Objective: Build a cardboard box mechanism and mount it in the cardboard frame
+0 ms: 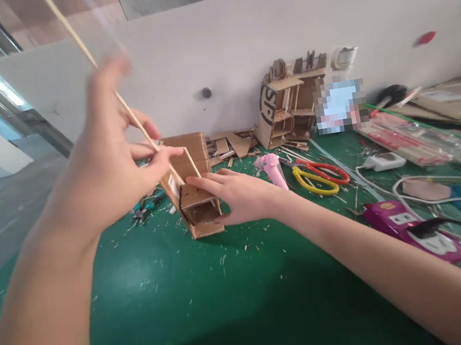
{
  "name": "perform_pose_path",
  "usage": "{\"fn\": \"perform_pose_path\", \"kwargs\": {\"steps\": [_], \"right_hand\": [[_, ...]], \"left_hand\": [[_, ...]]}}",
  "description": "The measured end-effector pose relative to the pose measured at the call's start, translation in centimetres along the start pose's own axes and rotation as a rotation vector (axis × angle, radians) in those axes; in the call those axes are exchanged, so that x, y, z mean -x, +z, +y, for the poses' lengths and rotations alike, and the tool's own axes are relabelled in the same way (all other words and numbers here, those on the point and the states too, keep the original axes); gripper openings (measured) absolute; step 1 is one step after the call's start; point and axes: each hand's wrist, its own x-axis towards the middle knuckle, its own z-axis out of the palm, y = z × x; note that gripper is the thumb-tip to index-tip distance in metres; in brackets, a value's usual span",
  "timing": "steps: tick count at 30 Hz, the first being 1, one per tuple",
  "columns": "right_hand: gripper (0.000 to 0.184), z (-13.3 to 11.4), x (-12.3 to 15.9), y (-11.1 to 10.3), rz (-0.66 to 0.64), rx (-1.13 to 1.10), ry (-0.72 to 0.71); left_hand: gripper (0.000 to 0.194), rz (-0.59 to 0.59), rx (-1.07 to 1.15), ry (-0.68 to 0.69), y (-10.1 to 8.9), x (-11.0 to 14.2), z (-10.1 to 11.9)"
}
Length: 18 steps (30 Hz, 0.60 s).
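My left hand (114, 156) is raised above the green table (216, 303) and pinches a long thin wooden stick (112, 89). The stick slants from the upper left down into a small cardboard box model (196, 201). My right hand (238, 194) rests against the right side of that cardboard model, fingers curled on its top edge, steadying it. The model stands upright on the table with an open compartment facing me.
A pink glue gun (272, 169), yellow and red scissors (321, 175), pliers (144, 208) and cardboard scraps (230, 144) lie behind. A larger cardboard model (290, 107) leans on the white wall. A purple power strip (414, 228) with cables sits at right.
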Motion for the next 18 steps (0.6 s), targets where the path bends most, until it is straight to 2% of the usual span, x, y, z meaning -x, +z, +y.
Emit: {"fn": "perform_pose_path", "kwargs": {"steps": [1, 3, 5, 7, 13, 18], "right_hand": [[0.08, 0.0, -0.01, 0.0, 0.001, 0.001, -0.001], [0.079, -0.01, -0.02, -0.01, 0.002, -0.001, 0.0], [0.079, -0.03, -0.01, -0.03, 0.003, -0.01, 0.007], [0.08, -0.05, 0.02, -0.07, 0.004, -0.019, 0.008], [0.077, -0.07, 0.07, -0.19, -0.002, -0.037, 0.004], [0.077, -0.04, 0.05, -0.09, 0.017, -0.04, 0.003]], "left_hand": [[0.086, -0.112, -0.09, 0.0, -0.04, -0.21, -0.15], [0.066, -0.234, -0.22, 0.02, -0.16, -0.33, -0.28], [0.052, -0.256, -0.313, 0.068, -0.36, -0.24, -0.25], [0.047, -0.299, -0.425, 0.098, -0.59, -0.14, -0.23], [0.023, -0.365, -0.66, 0.113, -0.31, -0.01, -0.47], [0.019, -0.387, -0.679, 0.145, 0.13, 0.02, -0.8]]}}
